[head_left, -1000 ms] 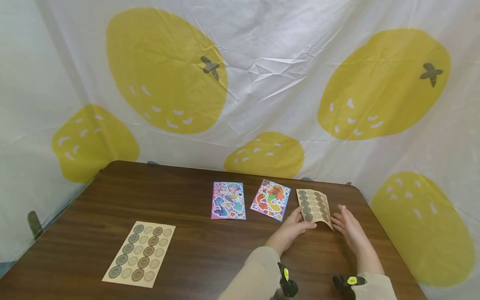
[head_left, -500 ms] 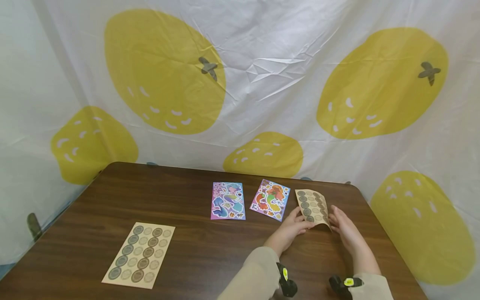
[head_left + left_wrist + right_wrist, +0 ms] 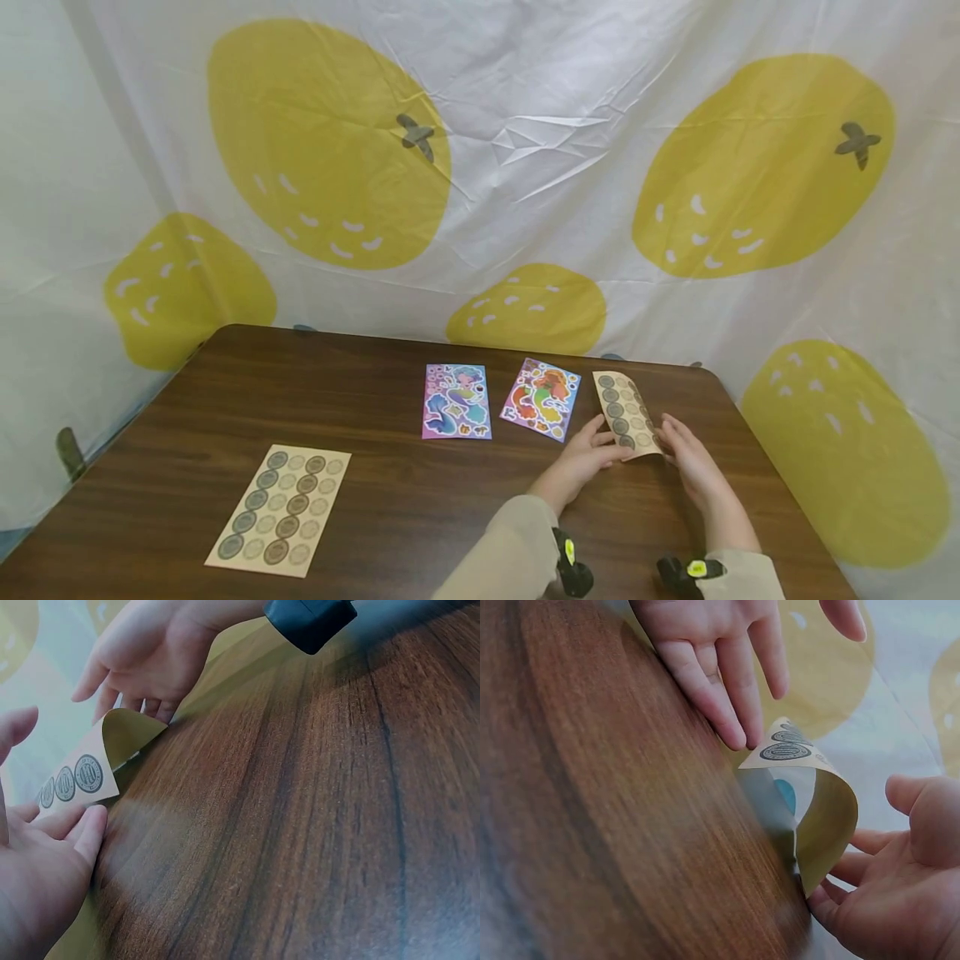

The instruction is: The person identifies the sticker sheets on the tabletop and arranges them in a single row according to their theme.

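A tan sheet of round stickers [image 3: 627,408] bows upward into an arch at the right back of the table, between my two hands. My left hand [image 3: 576,465] touches its left edge with straight fingers, thumb held apart. Along the right edge, the fingertips of my right hand [image 3: 693,462] rest low by the tabletop, its thumb also free of the sheet. In the right wrist view the plain underside of the sticker sheet [image 3: 831,825] shows as a curved tunnel. The left wrist view shows dark round stickers [image 3: 88,774] on its near corner.
Two colourful mermaid sticker sheets [image 3: 456,402] [image 3: 542,400] lie flat left of the hands. Another tan sheet of round stickers [image 3: 279,510] lies at the front left of the brown table [image 3: 420,517]. A lemon-print cloth [image 3: 525,200] hangs behind.
My right hand has moved left to the sheet's right edge. The sheet now bows more steeply and looks narrower. My left hand has barely moved.
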`<state>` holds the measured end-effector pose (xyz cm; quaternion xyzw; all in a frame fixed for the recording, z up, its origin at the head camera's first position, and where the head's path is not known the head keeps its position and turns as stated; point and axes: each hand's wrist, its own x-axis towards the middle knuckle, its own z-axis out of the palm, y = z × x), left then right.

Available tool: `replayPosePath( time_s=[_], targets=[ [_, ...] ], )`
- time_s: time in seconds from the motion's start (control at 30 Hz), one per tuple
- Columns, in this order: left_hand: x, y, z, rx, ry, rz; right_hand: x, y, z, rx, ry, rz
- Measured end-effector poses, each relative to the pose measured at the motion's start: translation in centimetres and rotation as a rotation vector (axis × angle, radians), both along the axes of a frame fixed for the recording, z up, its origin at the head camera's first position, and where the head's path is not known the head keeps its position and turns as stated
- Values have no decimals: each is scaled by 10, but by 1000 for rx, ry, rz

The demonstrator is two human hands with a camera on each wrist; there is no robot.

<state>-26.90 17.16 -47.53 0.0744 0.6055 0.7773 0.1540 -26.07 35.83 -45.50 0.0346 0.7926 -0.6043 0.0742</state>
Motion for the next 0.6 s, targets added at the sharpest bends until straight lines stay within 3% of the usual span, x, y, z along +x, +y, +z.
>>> replayPosePath(
  time_s=[0.33, 0.6],
  targets=[
    [3, -1, 2, -38, 38, -5, 2, -3, 0, 4, -10, -37],
    [5, -2, 1, -8, 74, -11, 5, -6, -1, -15, 16, -37]
  ],
)
